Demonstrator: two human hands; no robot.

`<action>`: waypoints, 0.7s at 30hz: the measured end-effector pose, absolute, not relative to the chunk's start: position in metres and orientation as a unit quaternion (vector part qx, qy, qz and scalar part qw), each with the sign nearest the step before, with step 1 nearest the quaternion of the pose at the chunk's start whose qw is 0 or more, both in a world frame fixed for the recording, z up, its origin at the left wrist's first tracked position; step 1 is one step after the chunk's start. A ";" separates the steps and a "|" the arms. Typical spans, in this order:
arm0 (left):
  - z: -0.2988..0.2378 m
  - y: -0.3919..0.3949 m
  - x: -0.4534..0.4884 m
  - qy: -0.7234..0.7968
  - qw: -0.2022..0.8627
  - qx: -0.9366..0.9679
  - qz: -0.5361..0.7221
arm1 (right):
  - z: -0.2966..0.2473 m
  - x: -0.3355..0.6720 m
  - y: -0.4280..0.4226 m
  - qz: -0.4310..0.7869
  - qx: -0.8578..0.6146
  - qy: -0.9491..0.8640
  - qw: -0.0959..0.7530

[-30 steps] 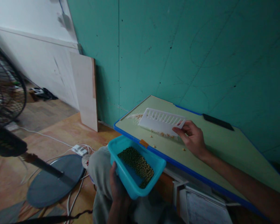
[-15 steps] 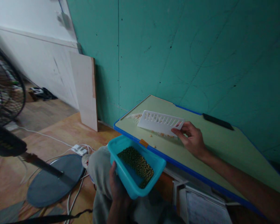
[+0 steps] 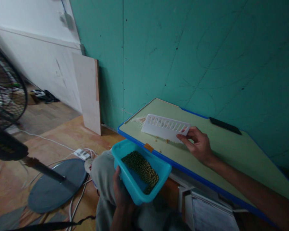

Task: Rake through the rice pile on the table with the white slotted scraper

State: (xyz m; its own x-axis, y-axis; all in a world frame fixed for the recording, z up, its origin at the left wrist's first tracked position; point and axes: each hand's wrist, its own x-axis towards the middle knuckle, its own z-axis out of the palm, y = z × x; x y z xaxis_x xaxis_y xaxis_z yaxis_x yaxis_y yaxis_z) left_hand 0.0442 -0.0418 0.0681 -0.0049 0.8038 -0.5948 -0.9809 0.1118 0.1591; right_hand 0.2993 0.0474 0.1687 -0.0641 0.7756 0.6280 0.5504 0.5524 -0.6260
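My left hand (image 3: 121,189) grips the near-left side of a turquoise plastic tub (image 3: 131,184), holding it over my lap against the table's front edge. Green and pale yellow dried beans or peas (image 3: 142,170) lie in the tub. Between the thumb and fingers of my right hand (image 3: 198,144) is the right end of a white slotted plastic strip (image 3: 163,128). The strip stands tilted on the pale green tabletop (image 3: 221,157), its lower edge on or close to the surface. Small yellowish bits (image 3: 167,141) lie along that edge, and pale crumbs (image 3: 141,120) sit beyond its left end.
An orange clip (image 3: 148,147) sits on the table's blue rim. Toward the back lies a black bar (image 3: 225,125). A green wall (image 3: 146,64) rises behind. On the left are a fan (image 3: 7,93), its round base (image 3: 57,186), cables and a power strip (image 3: 82,154).
The white strip has shifted very slightly toward me and to the left over the bits, now covering some of them. The tub and my left hand stay in place.
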 end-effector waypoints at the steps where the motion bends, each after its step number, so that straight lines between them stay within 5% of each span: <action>1: 0.067 -0.042 0.044 0.285 0.690 -0.152 0.648 | 0.169 0.299 0.047 0.111 -0.460 -0.722 0.506; 21: 0.074 -0.042 0.044 0.318 0.675 -0.164 0.645 | 0.175 0.291 0.034 0.161 -0.464 -0.726 0.481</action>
